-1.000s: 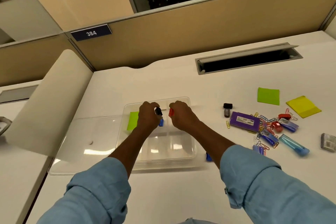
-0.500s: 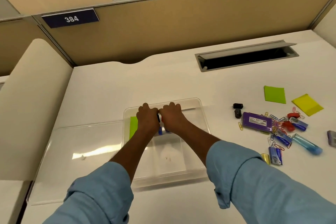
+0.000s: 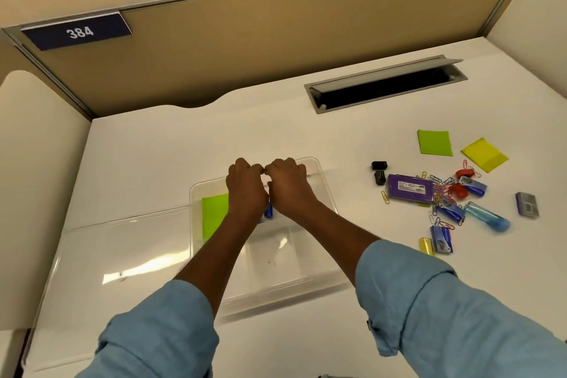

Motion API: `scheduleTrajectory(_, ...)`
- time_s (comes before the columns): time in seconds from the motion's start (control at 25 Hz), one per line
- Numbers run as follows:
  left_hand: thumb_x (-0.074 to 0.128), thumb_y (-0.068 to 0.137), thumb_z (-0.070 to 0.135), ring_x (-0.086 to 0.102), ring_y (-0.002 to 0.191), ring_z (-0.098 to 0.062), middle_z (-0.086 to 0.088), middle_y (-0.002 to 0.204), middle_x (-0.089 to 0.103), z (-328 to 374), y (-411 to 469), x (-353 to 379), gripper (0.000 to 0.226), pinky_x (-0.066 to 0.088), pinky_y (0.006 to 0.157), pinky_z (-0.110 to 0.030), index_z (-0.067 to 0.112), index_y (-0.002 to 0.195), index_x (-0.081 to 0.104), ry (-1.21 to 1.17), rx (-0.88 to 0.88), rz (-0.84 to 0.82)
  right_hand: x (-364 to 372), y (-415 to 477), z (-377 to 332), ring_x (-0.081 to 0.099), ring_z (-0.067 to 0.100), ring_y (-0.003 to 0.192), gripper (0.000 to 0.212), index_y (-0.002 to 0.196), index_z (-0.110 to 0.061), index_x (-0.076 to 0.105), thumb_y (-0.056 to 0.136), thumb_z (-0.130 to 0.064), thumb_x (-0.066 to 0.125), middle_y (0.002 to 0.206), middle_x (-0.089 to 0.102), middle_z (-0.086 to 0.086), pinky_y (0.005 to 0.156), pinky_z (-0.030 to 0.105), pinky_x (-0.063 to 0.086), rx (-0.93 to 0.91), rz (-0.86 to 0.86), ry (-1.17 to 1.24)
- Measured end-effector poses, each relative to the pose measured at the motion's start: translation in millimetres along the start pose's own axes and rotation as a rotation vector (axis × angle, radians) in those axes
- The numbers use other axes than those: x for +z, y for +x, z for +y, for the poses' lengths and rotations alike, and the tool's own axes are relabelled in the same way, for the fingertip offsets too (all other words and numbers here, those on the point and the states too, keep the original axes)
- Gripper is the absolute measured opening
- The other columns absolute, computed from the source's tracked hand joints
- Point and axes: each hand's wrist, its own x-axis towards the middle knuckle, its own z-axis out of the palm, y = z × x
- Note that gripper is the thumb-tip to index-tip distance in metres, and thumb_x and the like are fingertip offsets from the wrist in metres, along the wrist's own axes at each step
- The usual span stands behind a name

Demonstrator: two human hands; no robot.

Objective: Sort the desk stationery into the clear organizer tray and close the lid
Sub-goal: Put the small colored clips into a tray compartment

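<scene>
The clear organizer tray [image 3: 325, 182] sits mid-desk, its open lid [image 3: 122, 255] lying flat to the left. A green sticky pad [image 3: 214, 215] lies in its left compartment. A small blue item [image 3: 268, 211] shows in the tray between my wrists. My left hand [image 3: 245, 189] and my right hand [image 3: 290, 186] hover side by side over the tray's far compartments, knuckles touching and fingers curled downward. What the fingers hold is hidden.
Loose stationery lies to the right: a purple box [image 3: 410, 192], green pad [image 3: 434, 143], yellow pad [image 3: 484, 154], blue stapler-like pieces [image 3: 487, 217], red clips [image 3: 459, 190], black caps [image 3: 379, 165], a grey piece [image 3: 527, 205] and several paper clips. A cable slot [image 3: 386, 86] opens at the back.
Both hands came together and moved toward the tray's far edge. The black-and-blue and red items seen in the fingers earlier are hidden now, except a blue piece low in the tray.
</scene>
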Motion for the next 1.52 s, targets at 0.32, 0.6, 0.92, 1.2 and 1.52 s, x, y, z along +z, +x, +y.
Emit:
scheduleTrajectory(0.32,0.063,0.087,0.016,0.055,0.104,-0.027,-0.013,0.112,0.059,102,6,13,0.031,0.041,0.088,-0.030,0.007,0.116,0.058,-0.126,0.249,-0.171,-66,-28,108,0.049,0.026,0.111,0.033,0.122,-0.013,0.054,0.089,-0.008,0.052,0.121,0.057,0.007,0.089,0.038,0.038,0.141,0.164,0.037)
scheduleTrajectory(0.6,0.068,0.082,0.011,0.051,0.116,-0.025,-0.010,0.126,0.054,183,7,62,0.045,0.039,0.097,-0.028,0.009,0.125,0.053,-0.134,0.216,-0.395,-101,-43,219,0.048,0.031,0.119,0.055,0.137,-0.012,0.039,0.085,-0.001,0.053,0.128,0.050,0.013,0.095,0.042,0.040,0.215,-0.151,-0.094)
scheduleTrajectory(0.92,0.058,0.083,-0.002,0.053,0.112,-0.028,-0.015,0.122,0.058,224,6,103,0.039,0.039,0.088,-0.027,0.006,0.121,0.057,-0.066,0.241,-0.492,-92,-36,267,0.047,0.027,0.121,0.050,0.141,-0.025,0.040,0.093,-0.014,0.051,0.131,0.047,0.008,0.102,0.041,0.040,-0.035,-0.348,-0.010)
scheduleTrajectory(1.2,0.041,0.091,0.007,0.062,0.090,-0.015,-0.007,0.103,0.066,236,3,123,0.025,0.047,0.080,-0.027,0.007,0.103,0.063,-0.346,0.099,-0.460,-82,-31,284,0.052,0.025,0.107,0.029,0.119,-0.015,0.056,0.091,-0.015,0.052,0.115,0.055,0.008,0.091,0.040,0.046,-0.102,-0.340,0.036)
scheduleTrajectory(1.52,0.049,0.089,0.008,0.057,0.089,-0.023,-0.013,0.100,0.061,231,6,129,0.019,0.038,0.071,-0.023,0.005,0.100,0.064,-0.083,0.178,-0.371,-71,-29,288,0.043,0.019,0.086,0.015,0.089,-0.018,0.043,0.086,-0.006,0.051,0.103,0.055,0.012,0.069,0.031,0.034,-0.066,-0.267,0.090)
